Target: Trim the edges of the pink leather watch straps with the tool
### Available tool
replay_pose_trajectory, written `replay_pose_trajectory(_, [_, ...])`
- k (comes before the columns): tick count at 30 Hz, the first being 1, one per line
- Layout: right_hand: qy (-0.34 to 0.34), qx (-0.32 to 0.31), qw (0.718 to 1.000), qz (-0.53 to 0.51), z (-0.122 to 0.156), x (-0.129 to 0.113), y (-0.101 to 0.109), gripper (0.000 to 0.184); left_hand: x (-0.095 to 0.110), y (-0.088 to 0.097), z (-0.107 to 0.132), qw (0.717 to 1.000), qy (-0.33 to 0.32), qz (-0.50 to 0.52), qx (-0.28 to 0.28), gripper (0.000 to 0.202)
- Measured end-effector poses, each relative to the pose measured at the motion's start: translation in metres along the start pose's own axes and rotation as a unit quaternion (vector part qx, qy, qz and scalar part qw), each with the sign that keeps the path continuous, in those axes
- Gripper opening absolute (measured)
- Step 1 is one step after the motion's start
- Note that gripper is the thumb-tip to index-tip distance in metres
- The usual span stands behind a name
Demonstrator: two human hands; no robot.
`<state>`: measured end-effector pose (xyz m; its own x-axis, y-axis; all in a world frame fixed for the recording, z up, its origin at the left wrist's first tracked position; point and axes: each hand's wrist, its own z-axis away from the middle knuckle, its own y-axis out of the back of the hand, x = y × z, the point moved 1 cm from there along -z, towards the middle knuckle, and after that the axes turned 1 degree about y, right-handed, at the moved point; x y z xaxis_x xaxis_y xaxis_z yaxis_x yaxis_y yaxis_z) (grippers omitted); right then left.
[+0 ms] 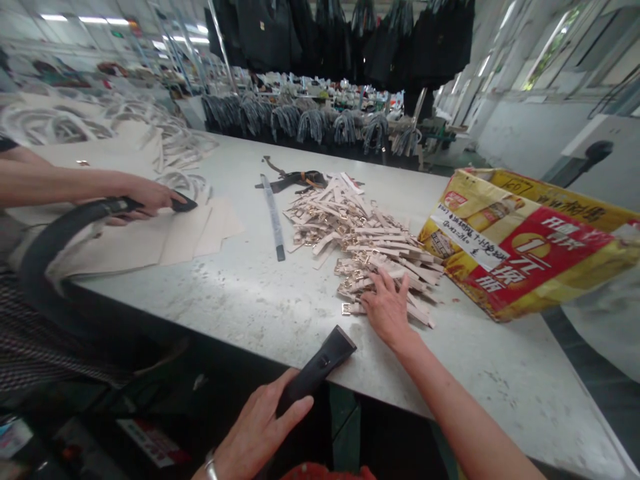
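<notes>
My left hand [260, 420] is wrapped round a black vacuum nozzle [323, 363], low in front of the table's near edge. The nozzle's flat, wide mouth points up and right, over the table. My right hand [389, 307] lies with fingers spread on the near end of a heap of pale beige straps [373, 230] with small gold-coloured buckles. Its fingertips touch the straps, and none is lifted from the heap. One buckle [346, 309] sticks out left of my right hand.
A yellow and red cardboard box [520, 253] stands tilted at the table's right. A ruler-like strip [273, 217] lies left of the heap. On the left, a co-worker's hand [150, 197] holds a hosed black nozzle [184, 202] over pale flat panels [130, 250]. Dark bags [340, 40] hang behind.
</notes>
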<state>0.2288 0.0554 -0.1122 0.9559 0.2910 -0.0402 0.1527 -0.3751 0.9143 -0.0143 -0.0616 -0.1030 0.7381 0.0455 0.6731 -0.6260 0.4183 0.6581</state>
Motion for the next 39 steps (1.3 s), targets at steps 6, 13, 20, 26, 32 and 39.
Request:
replay_pose_trajectory(6, [-0.030,0.039,0.991,-0.124,-0.005,-0.001,0.019,0.016,0.003,0.001,0.000,1.000,-0.010,0.023,0.003,0.042])
replay_pose_trajectory(13, [-0.111,-0.158,0.926,-0.323,0.030,0.000,0.035,0.018,-0.014,-0.003,0.003,1.000,-0.012,0.016,0.005,0.042])
replay_pose_trajectory(20, [-0.133,-0.154,0.949,-0.241,0.086,0.010,0.019,0.027,-0.023,-0.004,0.007,0.998,0.008,-0.046,0.035,0.048])
replay_pose_trajectory(26, [-0.115,-0.134,0.961,-0.212,0.094,0.009,0.022,0.027,0.011,0.012,0.006,0.995,-0.025,-0.095,0.004,0.038])
replay_pose_trajectory(32, [-0.073,-0.104,0.972,-0.197,0.102,0.009,0.022,0.025,0.036,0.018,0.000,0.985,-0.029,-0.166,-0.038,0.044])
replay_pose_trajectory(39, [-0.053,-0.089,0.969,-0.223,0.109,0.012,0.020,0.025,0.057,0.008,-0.010,0.970,-0.043,-0.233,-0.054,0.053])
